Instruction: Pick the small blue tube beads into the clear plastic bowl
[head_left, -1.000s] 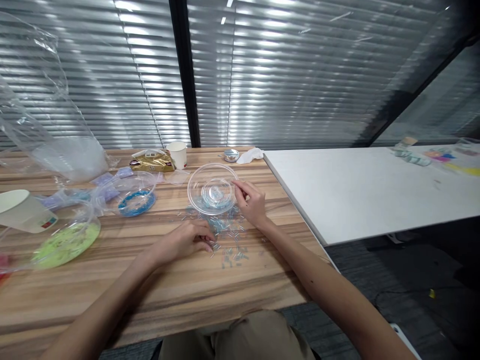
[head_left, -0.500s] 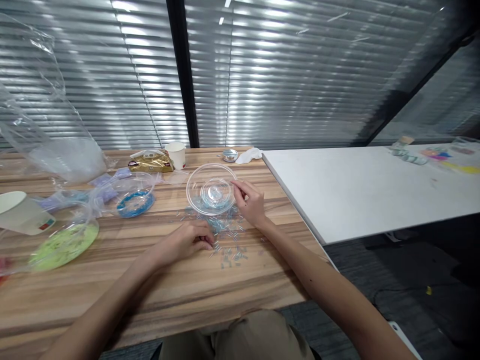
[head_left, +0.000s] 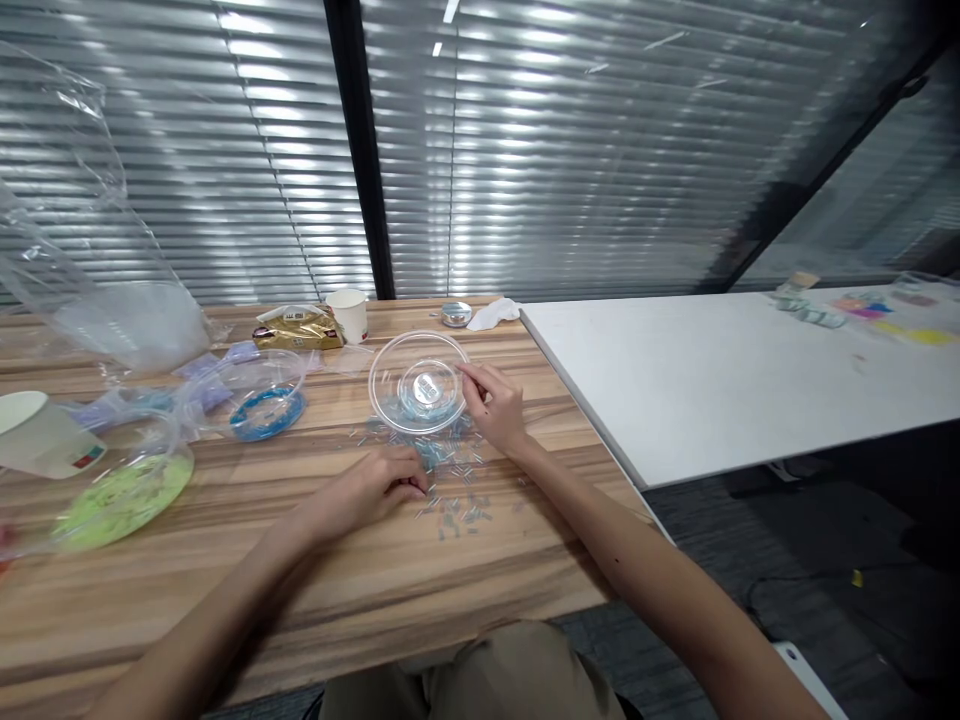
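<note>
A person seated at a wooden table (head_left: pixel 225 590) works over a scatter of small tube-shaped beads (head_left: pixel 457 500) (pale blue and clear, too small to tell apart one by one) that lie loose on the wood just in front of a clear plastic bowl (head_left: pixel 418 383). The bowl stands upright near the table's far right side, with more of the bluish beads gathered at its bottom. The right hand (head_left: pixel 495 405) rests at the bowl's right rim, its fingertips drawn together against the edge; whether they pinch a bead cannot be told. The left hand (head_left: pixel 379 488) lies knuckles-up on the wood in front of the bowl, at the left edge of the scatter, fingers curled down to the table; whether anything sits under them is hidden. The two hands are apart, with the loose beads between them.

To the left of the bowl sits a second clear bowl with blue beads (head_left: pixel 266 412) inside a plastic wrap, and farther left a bag of yellow-green beads (head_left: pixel 120 495) beside a tipped paper cup (head_left: pixel 41 440). Behind the bowl stand a small white paper cup (head_left: pixel 351 314), a gold foil packet (head_left: pixel 298 328), a round metal tin (head_left: pixel 455 314) and a crumpled white tissue (head_left: pixel 491 312). A large clear plastic bag (head_left: pixel 97 270) rises at the far left. To the right of the bowl, a white table (head_left: pixel 712 370) butts against the wooden one.
</note>
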